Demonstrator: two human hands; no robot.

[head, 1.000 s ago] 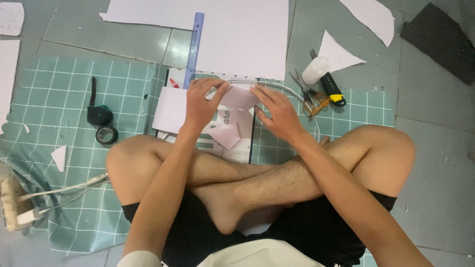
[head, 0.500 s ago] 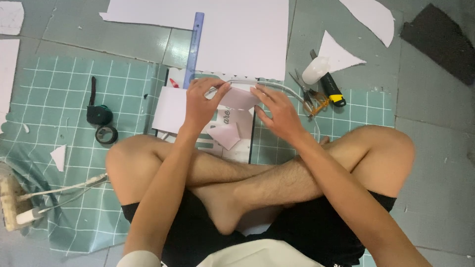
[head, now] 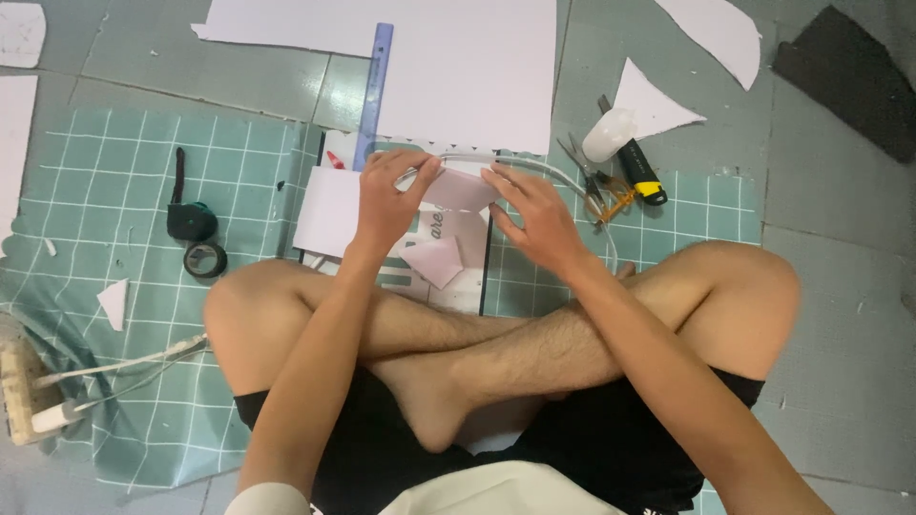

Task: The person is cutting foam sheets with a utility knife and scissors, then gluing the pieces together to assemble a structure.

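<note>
- Head view, main item: small pale pink paper piece point(head: 460, 188), held up between both hands above a white sheet point(head: 329, 212) on the green grid cutting mat point(head: 105, 205), just ahead of the crossed legs.
- Left hand point(head: 389, 198): fingers curled, pinching the paper's left edge.
- Right hand point(head: 536, 212): fingers spread, tips pressed on the paper's right side.
- Step, as judged: shaping or folding the piece; any further crease calls for a steady two-sided pinch.
- Second pink piece point(head: 434, 260): lies flat below the hands.
- Blue ruler point(head: 373, 93): beyond the hands.
- Tape rolls point(head: 195, 238): left.
- Scissors point(head: 584, 175), yellow-black cutter point(head: 635, 162): right.
</note>
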